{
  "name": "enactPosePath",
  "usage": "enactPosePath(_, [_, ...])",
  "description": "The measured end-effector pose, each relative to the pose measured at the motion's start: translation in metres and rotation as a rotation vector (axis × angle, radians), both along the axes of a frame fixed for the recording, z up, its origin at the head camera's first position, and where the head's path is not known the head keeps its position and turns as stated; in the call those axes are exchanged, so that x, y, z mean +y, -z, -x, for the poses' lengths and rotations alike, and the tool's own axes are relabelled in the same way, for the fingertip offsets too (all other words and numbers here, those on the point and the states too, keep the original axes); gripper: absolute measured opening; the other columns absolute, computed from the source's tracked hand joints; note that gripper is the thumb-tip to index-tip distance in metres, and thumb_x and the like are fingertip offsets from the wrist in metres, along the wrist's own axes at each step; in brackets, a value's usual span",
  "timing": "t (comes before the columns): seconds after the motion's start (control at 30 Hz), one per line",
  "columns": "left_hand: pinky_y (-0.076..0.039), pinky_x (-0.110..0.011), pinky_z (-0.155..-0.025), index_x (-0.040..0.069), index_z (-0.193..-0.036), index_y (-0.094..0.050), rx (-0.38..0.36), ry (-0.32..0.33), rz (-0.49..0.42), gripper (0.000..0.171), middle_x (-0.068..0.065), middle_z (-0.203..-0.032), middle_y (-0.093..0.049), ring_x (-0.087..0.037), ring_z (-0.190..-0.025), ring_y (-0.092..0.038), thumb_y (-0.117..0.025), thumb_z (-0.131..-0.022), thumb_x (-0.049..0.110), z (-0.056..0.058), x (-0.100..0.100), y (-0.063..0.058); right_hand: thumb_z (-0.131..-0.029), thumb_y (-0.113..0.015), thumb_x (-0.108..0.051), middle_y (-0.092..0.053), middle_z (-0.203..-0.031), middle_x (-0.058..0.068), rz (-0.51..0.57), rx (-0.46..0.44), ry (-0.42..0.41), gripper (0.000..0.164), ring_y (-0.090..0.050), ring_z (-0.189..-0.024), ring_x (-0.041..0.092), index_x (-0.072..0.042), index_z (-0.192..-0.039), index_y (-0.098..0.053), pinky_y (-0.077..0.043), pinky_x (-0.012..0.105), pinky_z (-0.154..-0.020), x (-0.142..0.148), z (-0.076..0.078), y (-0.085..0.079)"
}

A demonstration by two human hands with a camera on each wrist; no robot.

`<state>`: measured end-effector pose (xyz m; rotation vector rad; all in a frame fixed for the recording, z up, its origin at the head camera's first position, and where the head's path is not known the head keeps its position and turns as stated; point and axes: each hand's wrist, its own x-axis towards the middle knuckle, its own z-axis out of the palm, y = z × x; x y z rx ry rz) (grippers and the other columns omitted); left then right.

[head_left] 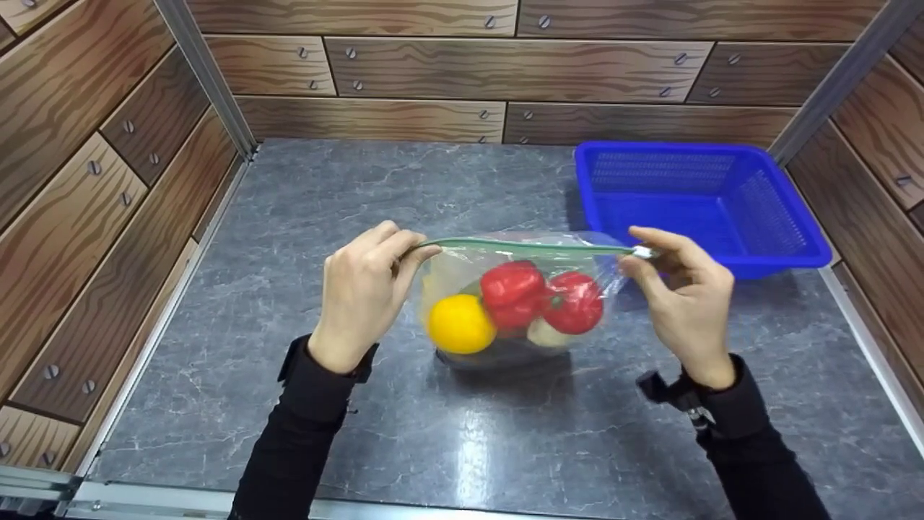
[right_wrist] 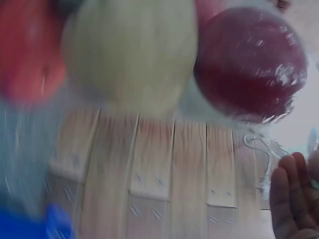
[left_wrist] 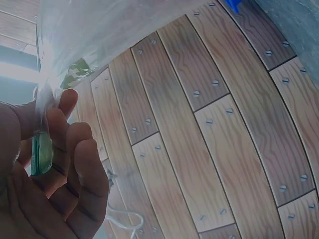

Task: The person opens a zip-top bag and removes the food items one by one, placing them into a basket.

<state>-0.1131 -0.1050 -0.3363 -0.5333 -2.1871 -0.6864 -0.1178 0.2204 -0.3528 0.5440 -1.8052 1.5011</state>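
Between the two hands hangs a clear zip bag point(head_left: 621, 278) with a green seal strip point(head_left: 534, 247) along its top. My left hand point(head_left: 364, 289) pinches the left end of the strip. At the other end, the thumb and index finger of my right hand point(head_left: 686, 289) grip the bag by its white slider point(head_left: 641, 252). Inside the bag are a yellow round fruit point(head_left: 462, 323), a red bell pepper point(head_left: 514, 292), a second red vegetable point(head_left: 577, 307) with a green stem and a pale round item point(head_left: 546, 334). The right wrist view shows these contents blurred, from below.
A blue plastic basket point(head_left: 704, 263) stands at the back right, behind my right hand. The grey marbled tabletop point(head_left: 180, 404) is bounded by wood-patterned walls point(head_left: 433, 68) at the back and sides. A metal rail point(head_left: 166, 498) runs along the front edge.
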Motion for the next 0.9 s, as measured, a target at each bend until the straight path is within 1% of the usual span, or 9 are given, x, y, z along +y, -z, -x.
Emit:
enactPosePath(0.13, [-0.035, -0.021, -0.049, 0.015, -0.086, -0.074, -0.073, -0.025, -0.003, 0.026, 0.001, -0.068, -0.056, -0.009, -0.055, -0.046, -0.063, -0.091, 0.037, 0.003, -0.003, 0.004, -0.077, -0.065, 0.023, -0.076, -0.08, 0.008, 0.207, -0.147, -0.159, 0.021, -0.07, -0.066, 0.012, 0.022, -0.098, -0.064, -0.056, 0.02, -0.06, -0.006, -0.006, -0.001])
enactPosePath(0.2, [-0.034, -0.023, -0.048, 0.015, -0.091, -0.074, -0.104, -0.043, -0.007, 0.025, 0.001, -0.074, -0.062, -0.012, -0.055, -0.048, -0.063, -0.092, 0.037, 0.004, -0.003, 0.005, -0.076, -0.063, 0.025, -0.075, -0.079, 0.011, 0.247, -0.131, -0.179, 0.016, -0.071, -0.065, 0.014, 0.025, -0.092, -0.063, -0.057, 0.021, -0.061, -0.01, -0.007, 0.0])
enactPosePath(0.3, [-0.041, -0.025, -0.048, 0.014, -0.103, -0.074, -0.115, -0.068, -0.003, 0.028, -0.002, -0.095, -0.072, -0.017, -0.071, -0.065, -0.066, -0.091, 0.038, 0.005, 0.0, 0.004, -0.075, -0.064, 0.025, -0.075, -0.076, 0.01, 0.237, -0.085, -0.157, 0.011, -0.07, -0.061, 0.014, 0.025, -0.086, -0.063, -0.056, 0.021, -0.058, -0.015, -0.003, 0.003])
enactPosePath(0.4, [-0.056, -0.033, -0.072, 0.012, -0.112, -0.072, -0.097, -0.063, 0.029, 0.036, -0.007, -0.114, -0.072, -0.026, -0.103, -0.069, -0.07, -0.087, 0.039, 0.004, 0.009, 0.003, -0.075, -0.066, 0.023, -0.075, -0.075, 0.009, 0.23, -0.076, -0.147, 0.009, -0.069, -0.059, 0.015, 0.023, -0.084, -0.064, -0.056, 0.022, -0.056, -0.017, 0.003, 0.008])
enactPosePath(0.47, [-0.051, -0.043, -0.097, 0.012, -0.112, -0.071, -0.079, -0.05, 0.075, 0.038, -0.01, -0.117, -0.071, -0.029, -0.118, -0.063, -0.072, -0.085, 0.039, 0.002, 0.017, 0.001, -0.076, -0.068, 0.02, -0.075, -0.074, 0.009, 0.221, -0.083, -0.137, 0.008, -0.068, -0.058, 0.015, 0.022, -0.084, -0.065, -0.056, 0.023, -0.055, -0.019, 0.006, 0.011])
enactPosePath(0.53, [-0.038, -0.054, -0.111, 0.012, -0.111, -0.071, -0.057, -0.036, 0.125, 0.037, -0.01, -0.117, -0.071, -0.029, -0.119, -0.062, -0.072, -0.085, 0.038, 0.001, 0.026, 0.0, -0.076, -0.071, 0.017, -0.074, -0.073, 0.011, 0.203, -0.084, -0.118, 0.008, -0.068, -0.057, 0.013, 0.02, -0.083, -0.067, -0.056, 0.022, -0.054, -0.02, 0.007, 0.013])
enactPosePath(0.7, [-0.03, -0.058, -0.114, 0.013, -0.107, -0.072, 0.001, -0.029, 0.194, 0.03, -0.008, -0.112, -0.073, -0.027, -0.113, -0.066, -0.072, -0.085, 0.034, 0.001, 0.051, -0.003, -0.076, -0.074, 0.013, -0.075, -0.074, 0.006, 0.144, -0.063, -0.072, 0.009, -0.067, -0.058, 0.011, 0.015, -0.084, -0.07, -0.055, 0.022, -0.054, -0.026, 0.008, 0.016])
enactPosePath(0.8, [-0.036, -0.052, -0.111, 0.014, -0.105, -0.072, 0.017, -0.006, 0.209, 0.027, -0.006, -0.108, -0.074, -0.023, -0.105, -0.069, -0.071, -0.086, 0.033, -0.001, 0.065, -0.006, -0.075, -0.075, 0.012, -0.076, -0.076, 0.002, 0.127, -0.055, -0.063, 0.01, -0.068, -0.058, 0.012, 0.013, -0.084, -0.071, -0.056, 0.023, -0.054, -0.029, 0.009, 0.016])
enactPosePath(0.9, [-0.048, -0.037, -0.095, 0.015, -0.104, -0.072, 0.015, 0.061, 0.229, 0.024, -0.002, -0.103, -0.074, -0.017, -0.094, -0.068, -0.07, -0.087, 0.031, -0.002, 0.078, -0.01, -0.074, -0.075, 0.012, -0.076, -0.077, -0.002, 0.109, -0.055, -0.054, 0.011, -0.068, -0.058, 0.011, 0.012, -0.084, -0.072, -0.056, 0.023, -0.054, -0.032, 0.009, 0.016])
